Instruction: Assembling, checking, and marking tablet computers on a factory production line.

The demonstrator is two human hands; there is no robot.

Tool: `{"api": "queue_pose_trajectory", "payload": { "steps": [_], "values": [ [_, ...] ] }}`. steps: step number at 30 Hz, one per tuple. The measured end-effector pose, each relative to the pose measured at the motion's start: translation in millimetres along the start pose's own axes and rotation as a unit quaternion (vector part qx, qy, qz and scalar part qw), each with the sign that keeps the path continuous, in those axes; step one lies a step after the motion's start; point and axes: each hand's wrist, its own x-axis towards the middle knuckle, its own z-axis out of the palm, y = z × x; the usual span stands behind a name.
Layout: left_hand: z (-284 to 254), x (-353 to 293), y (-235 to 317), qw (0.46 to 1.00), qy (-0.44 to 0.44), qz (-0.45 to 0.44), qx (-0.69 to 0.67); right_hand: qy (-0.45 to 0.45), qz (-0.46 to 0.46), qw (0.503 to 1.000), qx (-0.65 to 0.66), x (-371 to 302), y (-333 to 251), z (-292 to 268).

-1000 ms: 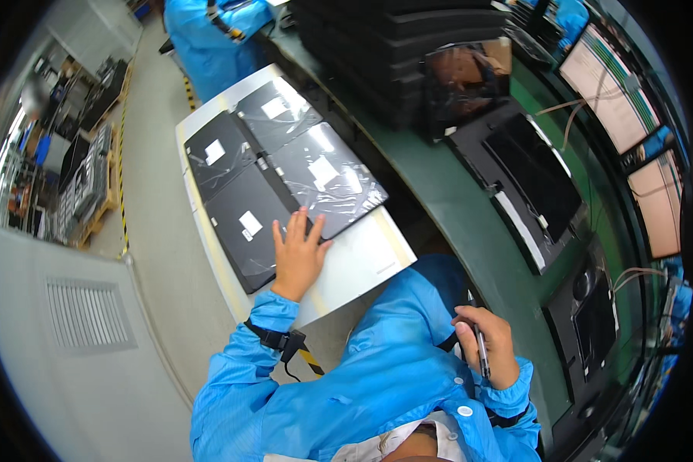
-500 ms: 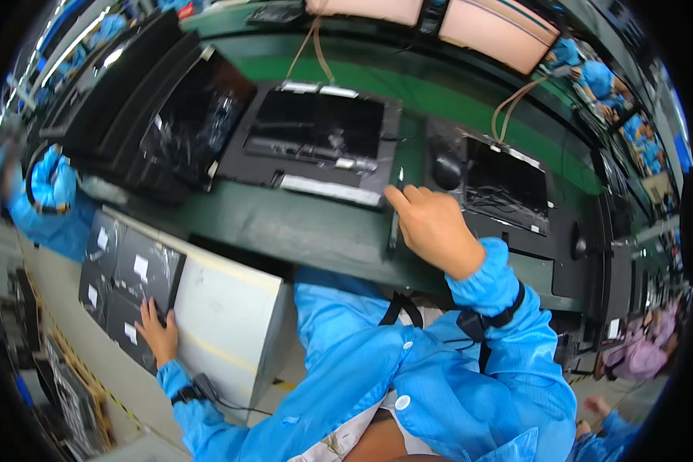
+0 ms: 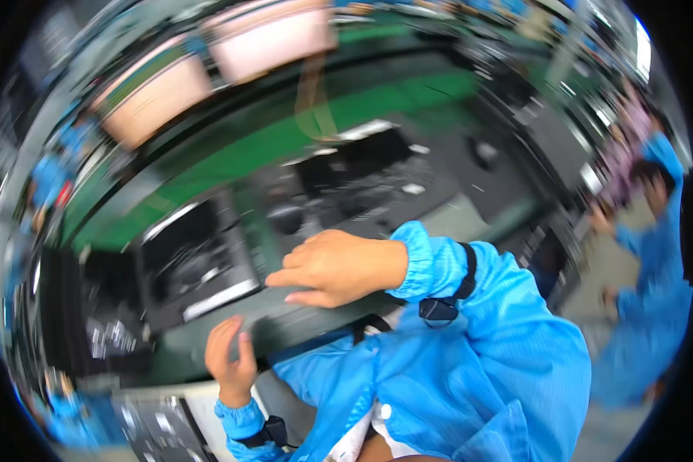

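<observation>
The strip-edged panel (image 3: 200, 266), black with a dark screen and a white strip on its near side, lies on the green bench (image 3: 196, 339), close to the front edge. The person's right hand (image 3: 339, 266) hangs just right of this panel, back of the hand upward, fingers pointing toward it; thumb and fingers are apart with nothing visible between them, though the underside of the palm is hidden. The left hand (image 3: 231, 358) is raised nearer the person than the panel, its thumb spread from its fingers and nothing between them. Contact with the panel or bench cannot be told for either hand.

Right of the strip-edged panel sits a second black panel (image 3: 354, 173), with a dark mouse (image 3: 286, 219) toward its left end. Left of the landmark panel stands a black, film-covered item (image 3: 112, 300), blurred. Behind it run a green mat (image 3: 208, 165) and two lit screens (image 3: 269, 42). Nearer the person and to its left, a white tabletop (image 3: 200, 400) bears dark sheets (image 3: 150, 431). Far to its right is a co-worker in blue (image 3: 647, 323).
</observation>
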Motion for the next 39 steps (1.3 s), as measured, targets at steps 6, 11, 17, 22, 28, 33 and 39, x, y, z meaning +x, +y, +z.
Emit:
{"api": "queue_pose_trajectory", "payload": {
  "steps": [6,11,17,22,28,33,39],
  "values": [
    [70,9,8,0.987,-0.038,-0.118,-0.106,0.306,0.335,0.851,-0.264,-226,29,-63],
    [105,10,20,0.986,-0.101,-0.088,-0.102,0.459,0.623,0.538,-0.334,-418,-23,-106],
    [126,18,33,0.984,-0.129,-0.062,-0.109,0.539,0.701,0.462,-0.069,-513,-33,-112],
    [127,16,27,0.983,-0.148,-0.039,-0.100,0.647,0.628,0.427,0.065,-476,33,-178],
    [124,18,42,0.992,-0.107,-0.019,-0.069,0.484,0.775,0.404,0.032,-483,93,-257],
    [120,21,46,0.993,-0.085,-0.040,-0.071,0.482,0.790,0.377,0.032,-468,109,-259],
    [129,25,49,0.993,-0.080,-0.010,-0.085,0.480,0.777,0.389,0.122,-501,109,-271]
  ]
}}
